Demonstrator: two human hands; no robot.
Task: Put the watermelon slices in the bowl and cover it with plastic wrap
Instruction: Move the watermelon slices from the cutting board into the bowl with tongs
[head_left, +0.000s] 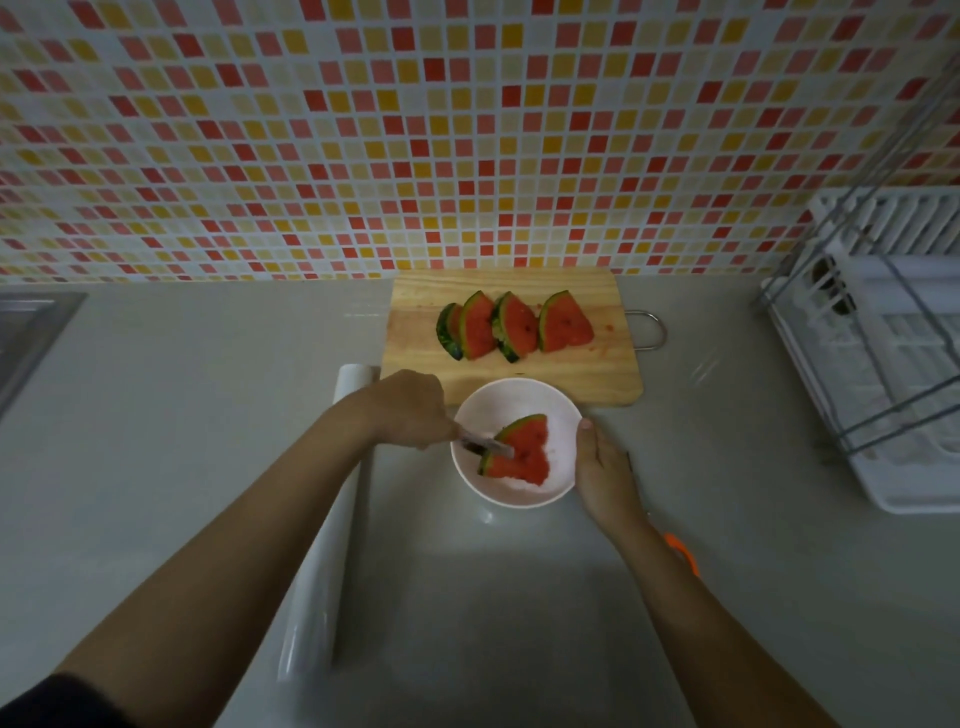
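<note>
Plastic wrap roll (332, 525) lying on counter (156, 441). Left hand (410, 410) is clenching fork (485, 446), lowering slice (519, 453) into bowl (514, 400); right hand (605, 475) is gripping rim. Risk: slice slipping, bowl tipping. Four slices (514, 325) waiting on board (415, 332).

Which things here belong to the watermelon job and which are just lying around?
Job: bowl, slice in bowl, slices on board, cutting board, plastic wrap roll, utensil in left hand.
Lying about: dish rack, sink, orange-handled tool.
</note>
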